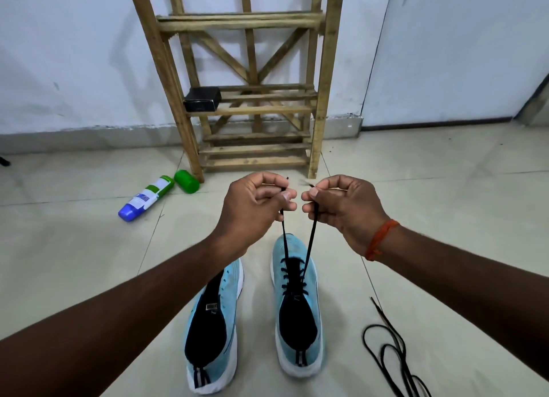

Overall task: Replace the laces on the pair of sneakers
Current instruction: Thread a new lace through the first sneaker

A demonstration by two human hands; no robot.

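Two light-blue sneakers with black tongues stand side by side on the tiled floor, toes pointing away from me. The right sneaker (297, 304) has a black lace (310, 239) threaded through its eyelets. Both lace ends rise taut above the shoe. My left hand (252, 209) pinches one end and my right hand (341, 209) pinches the other, close together above the toe. The left sneaker (212, 331) shows no lace, and my left forearm covers part of it. A second black lace (389, 349) lies loose in loops on the floor to the right.
A wooden rack (252, 105) stands against the white wall straight ahead, with a small black box (203, 99) on a shelf. A white, green and blue bottle (147, 197) lies on the floor at the left beside a green cap (186, 181).
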